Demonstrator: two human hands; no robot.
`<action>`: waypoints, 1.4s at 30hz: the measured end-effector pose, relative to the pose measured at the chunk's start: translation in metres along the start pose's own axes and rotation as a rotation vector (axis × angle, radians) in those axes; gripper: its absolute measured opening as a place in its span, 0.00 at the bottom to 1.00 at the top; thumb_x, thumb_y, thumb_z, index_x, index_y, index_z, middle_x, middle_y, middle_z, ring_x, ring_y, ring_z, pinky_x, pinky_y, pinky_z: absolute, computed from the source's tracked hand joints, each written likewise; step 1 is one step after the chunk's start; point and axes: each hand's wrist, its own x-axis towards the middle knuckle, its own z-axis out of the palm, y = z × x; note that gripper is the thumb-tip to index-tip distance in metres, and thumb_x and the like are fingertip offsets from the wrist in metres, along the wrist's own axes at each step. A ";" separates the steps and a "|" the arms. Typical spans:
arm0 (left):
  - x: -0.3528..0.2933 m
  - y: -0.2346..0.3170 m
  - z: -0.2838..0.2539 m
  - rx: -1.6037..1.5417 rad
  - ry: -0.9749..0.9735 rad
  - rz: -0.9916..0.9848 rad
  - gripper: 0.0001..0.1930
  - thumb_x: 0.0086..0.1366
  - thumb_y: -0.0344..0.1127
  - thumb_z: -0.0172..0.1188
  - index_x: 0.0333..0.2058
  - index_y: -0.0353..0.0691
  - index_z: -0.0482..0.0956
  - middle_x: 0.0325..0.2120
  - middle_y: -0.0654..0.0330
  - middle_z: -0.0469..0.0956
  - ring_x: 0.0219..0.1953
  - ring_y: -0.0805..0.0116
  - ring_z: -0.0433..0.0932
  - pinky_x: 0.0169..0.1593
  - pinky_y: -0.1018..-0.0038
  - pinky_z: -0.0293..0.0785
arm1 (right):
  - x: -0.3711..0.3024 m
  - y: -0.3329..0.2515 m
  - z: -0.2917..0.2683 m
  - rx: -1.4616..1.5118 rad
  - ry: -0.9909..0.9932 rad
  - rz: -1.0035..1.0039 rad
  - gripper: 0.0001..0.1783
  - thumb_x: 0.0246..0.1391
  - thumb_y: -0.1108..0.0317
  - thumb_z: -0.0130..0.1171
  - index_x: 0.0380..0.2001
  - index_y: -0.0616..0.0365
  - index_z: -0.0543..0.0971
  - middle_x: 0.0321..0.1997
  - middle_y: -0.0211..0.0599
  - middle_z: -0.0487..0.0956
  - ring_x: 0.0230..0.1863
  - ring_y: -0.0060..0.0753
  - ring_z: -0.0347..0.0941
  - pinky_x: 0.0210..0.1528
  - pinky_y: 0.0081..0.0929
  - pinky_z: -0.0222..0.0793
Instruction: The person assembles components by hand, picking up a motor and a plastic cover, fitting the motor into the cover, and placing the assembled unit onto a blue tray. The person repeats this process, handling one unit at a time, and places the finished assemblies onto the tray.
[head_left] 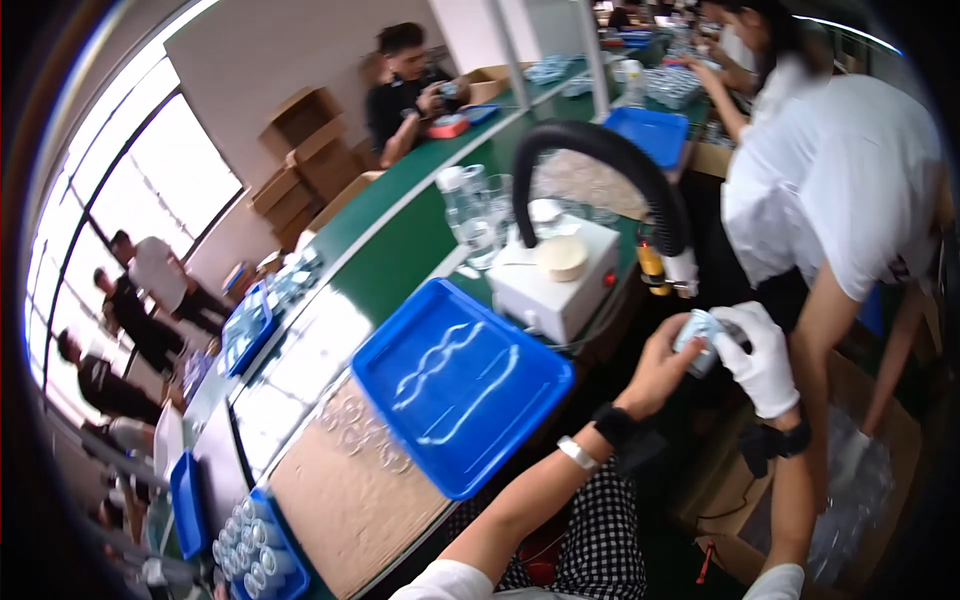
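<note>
My bare left hand (655, 368) is closed round a small pale blue and white piece (700, 330); its exact kind is too blurred to make out. My right hand (762, 360), in a white glove, grips the same piece from the other side, its fingers bent over it. Both hands are raised at the right, off the table. Just above them hangs the yellow and black nozzle (652, 268) of a black flexible hose (600, 140). That hose arches up by a white box-shaped machine (565, 285) with a red switch.
A blue tray (500, 400) lies on the table, with clear rings (350, 425) beside it on cardboard. Another blue tray (290, 585) at lower left holds several clear cylinders. Close by on my right, a person in a white shirt (830, 170) bends over a carton with plastic bags (850, 490).
</note>
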 end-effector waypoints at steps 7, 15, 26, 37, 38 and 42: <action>-0.118 0.019 -0.005 -0.308 -0.180 -0.171 0.24 0.60 0.41 0.50 0.52 0.35 0.61 0.41 0.61 0.69 0.43 0.74 0.66 0.48 0.76 0.64 | -0.068 -0.056 0.008 0.059 -0.469 -0.095 0.31 0.49 0.50 0.53 0.51 0.59 0.66 0.45 0.44 0.69 0.46 0.39 0.68 0.42 0.29 0.66; -0.271 0.043 -0.041 -0.014 -0.074 -0.186 0.36 0.54 0.46 0.59 0.56 0.38 0.54 0.49 0.56 0.61 0.52 0.65 0.61 0.53 0.71 0.61 | -0.130 -0.101 0.078 0.313 -0.820 0.185 0.35 0.38 0.53 0.65 0.48 0.60 0.67 0.43 0.40 0.70 0.44 0.37 0.70 0.43 0.29 0.68; -0.361 0.069 -0.110 0.266 0.180 -0.088 0.35 0.46 0.28 0.65 0.53 0.36 0.58 0.49 0.56 0.57 0.54 0.63 0.58 0.56 0.71 0.57 | -0.129 -0.146 0.182 0.430 -0.880 -0.201 0.37 0.35 0.62 0.68 0.51 0.57 0.66 0.46 0.41 0.68 0.47 0.38 0.68 0.49 0.29 0.67; -0.372 0.070 -0.113 0.241 0.207 -0.032 0.36 0.46 0.29 0.66 0.53 0.34 0.59 0.49 0.54 0.59 0.52 0.64 0.61 0.55 0.71 0.59 | -0.146 -0.154 0.185 0.426 -0.808 -0.299 0.37 0.34 0.66 0.68 0.51 0.56 0.66 0.53 0.43 0.67 0.52 0.40 0.65 0.52 0.30 0.64; -0.372 0.070 -0.113 0.240 0.200 -0.035 0.36 0.46 0.29 0.66 0.53 0.34 0.59 0.49 0.54 0.59 0.52 0.64 0.62 0.54 0.71 0.60 | -0.147 -0.155 0.185 0.425 -0.814 -0.299 0.37 0.34 0.66 0.68 0.51 0.56 0.66 0.53 0.43 0.67 0.52 0.40 0.65 0.52 0.30 0.64; -0.377 0.065 -0.114 0.233 0.178 -0.057 0.36 0.46 0.31 0.66 0.53 0.34 0.59 0.49 0.54 0.60 0.52 0.64 0.63 0.53 0.72 0.61 | -0.151 -0.155 0.185 0.429 -0.803 -0.307 0.36 0.34 0.66 0.68 0.51 0.56 0.67 0.52 0.44 0.67 0.51 0.41 0.66 0.51 0.29 0.65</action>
